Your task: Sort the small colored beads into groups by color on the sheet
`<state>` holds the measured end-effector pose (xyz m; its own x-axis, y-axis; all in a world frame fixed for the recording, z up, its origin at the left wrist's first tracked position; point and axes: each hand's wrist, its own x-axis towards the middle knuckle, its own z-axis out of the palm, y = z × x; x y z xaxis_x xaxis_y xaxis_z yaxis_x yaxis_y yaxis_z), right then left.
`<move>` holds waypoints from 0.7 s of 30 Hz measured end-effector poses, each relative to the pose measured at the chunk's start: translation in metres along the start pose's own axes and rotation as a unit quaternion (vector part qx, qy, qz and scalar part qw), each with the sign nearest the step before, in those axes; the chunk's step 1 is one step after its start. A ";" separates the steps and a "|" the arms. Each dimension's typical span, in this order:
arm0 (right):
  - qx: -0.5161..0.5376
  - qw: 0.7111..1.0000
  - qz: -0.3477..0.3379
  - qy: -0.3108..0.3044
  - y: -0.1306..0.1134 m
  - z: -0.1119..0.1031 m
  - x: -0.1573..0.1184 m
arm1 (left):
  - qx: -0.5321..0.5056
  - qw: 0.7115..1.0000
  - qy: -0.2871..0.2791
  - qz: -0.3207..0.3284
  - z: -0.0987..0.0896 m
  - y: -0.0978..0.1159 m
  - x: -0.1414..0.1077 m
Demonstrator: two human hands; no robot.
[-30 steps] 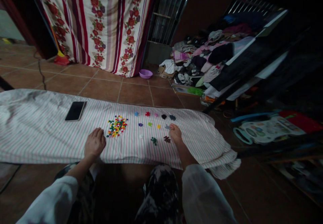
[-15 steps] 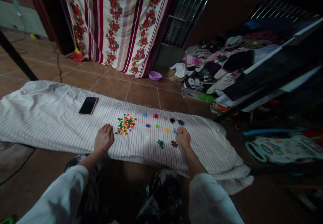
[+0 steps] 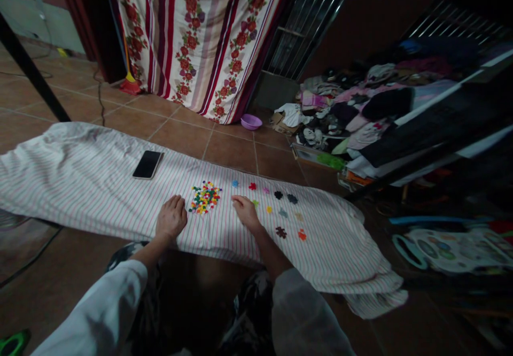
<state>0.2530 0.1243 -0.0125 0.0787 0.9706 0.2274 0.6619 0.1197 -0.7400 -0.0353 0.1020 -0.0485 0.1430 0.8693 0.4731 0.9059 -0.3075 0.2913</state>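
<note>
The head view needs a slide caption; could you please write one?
Striped cloth with multicolored pieces piled beside the left hand, single-color clusters near the right hand.

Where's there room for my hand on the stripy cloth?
The striped cloth is bare left of the phone and right of the orange pieces. It's crowded from the colourful pile, past the right hand, to those pieces.

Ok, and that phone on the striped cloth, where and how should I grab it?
I'd bring the left hand, the nearer one, down from above and pinch the phone across its two long edges, near the middle. It lies flat on the striped cloth, nothing touching those edges, and its narrow width should be easiest to span.
</note>
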 end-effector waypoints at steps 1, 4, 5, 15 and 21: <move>0.000 1.000 -0.008 -0.012 -0.007 0.010 0.001 | 0.003 1.000 0.001 0.002 0.000 0.000 0.000; -0.007 0.999 -0.023 -0.036 -0.023 0.037 0.003 | 0.000 1.000 0.008 0.001 0.001 0.000 0.000; -0.013 0.999 -0.022 -0.039 -0.027 0.045 0.004 | -0.003 1.000 0.011 0.000 0.001 0.000 0.000; -0.089 0.996 0.014 -0.023 -0.032 0.075 -0.005 | 0.004 1.000 0.013 0.016 0.000 0.000 -0.001; -0.076 0.997 0.000 0.013 -0.031 0.078 -0.017 | -0.020 1.000 0.015 0.010 0.000 0.000 -0.001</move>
<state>0.1729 0.1206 -0.0422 0.0972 0.9646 0.2453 0.7665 0.0847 -0.6367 -0.0353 0.1014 -0.0493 0.1485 0.8506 0.5044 0.8866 -0.3405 0.3132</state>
